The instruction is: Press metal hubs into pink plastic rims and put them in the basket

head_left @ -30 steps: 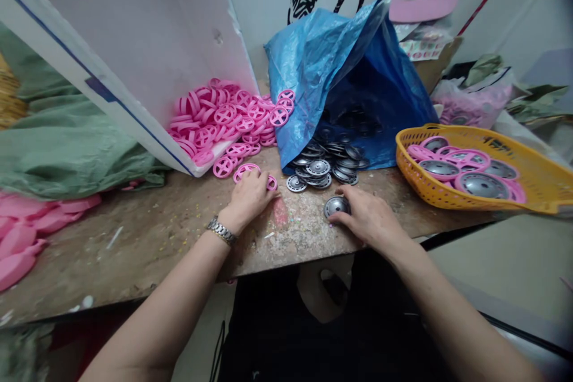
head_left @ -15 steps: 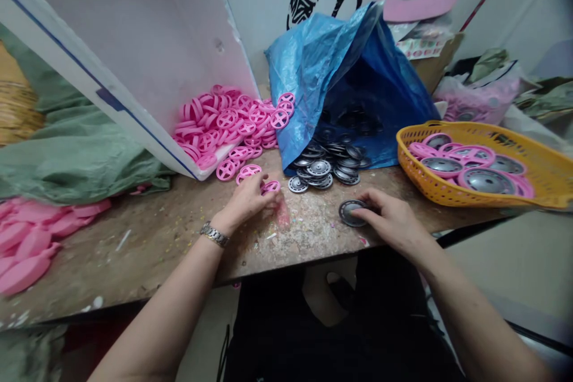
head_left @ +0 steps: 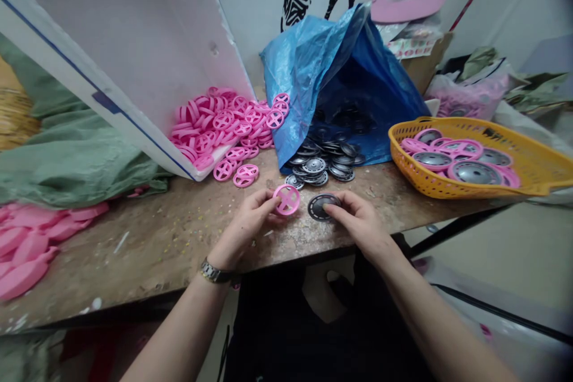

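Note:
Between the thumb and fingers of my left hand (head_left: 251, 218) is a pink spoked ring (head_left: 287, 199), its face tilted up. My right hand (head_left: 360, 218) pinches a dark grey wheel-cover disc (head_left: 319, 208) by its right side. Ring and disc are close together above the table but do not touch. Just beyond them, a heap of grey discs (head_left: 314, 166) spills from the blue plastic bag (head_left: 290, 71). Two loose pink rings (head_left: 246, 175) lie beyond my left hand, near a larger pile of pink rings (head_left: 219, 119).
A white foam box (head_left: 134, 42) lies on its side at the left. The yellow basket (head_left: 430, 190) on the right contains pink rings fitted with grey discs. Green cloth (head_left: 67, 155) and pink plastic pieces (head_left: 36, 239) are at far left. The table's front edge (head_left: 286, 265) is close to me.
My left hand has lifted a pink ring off the table and brought it right and nearer. My right hand picked up the grey disc and has moved it left toward the ring.

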